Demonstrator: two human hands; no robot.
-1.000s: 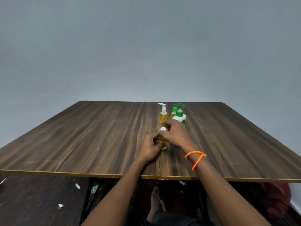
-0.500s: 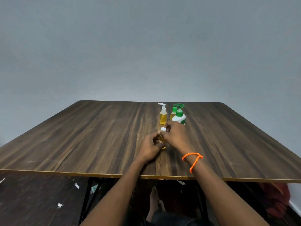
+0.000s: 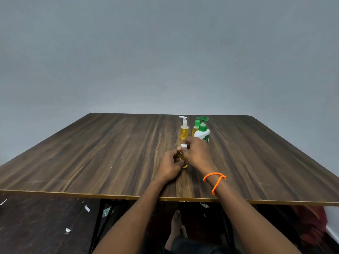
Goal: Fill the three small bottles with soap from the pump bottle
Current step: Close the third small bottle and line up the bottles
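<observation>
Barely shifted since a second ago: right wrist and orange band point(image 3: 214, 182) drawn slightly nearer the bench point(image 3: 91, 153) edge, both hands otherwise planted on the same small bottle point(image 3: 183, 158). Left hand point(image 3: 169, 165) curled round the yellow body, steadying it upright on the bench. Right hand point(image 3: 197, 153) over the top, fingers pinching the white cap point(image 3: 184, 146). Probably screwing the cap on or off; cannot tell which. Behind, well clear of the hands: a yellow bottle with white pump point(image 3: 184, 128), a green-capped one point(image 3: 196, 127), and the white pump bottle point(image 3: 202, 133) with green head, just beside each other. All three small ones look to hold yellow soap, so likely near the end.

To do it well: keep the base flat on the bench, grip low with the left, turn only the cap with the right fingertips, avoid squeezing the body lest soap well up, and stay clear of the pump bottle just behind the right knuckles.
</observation>
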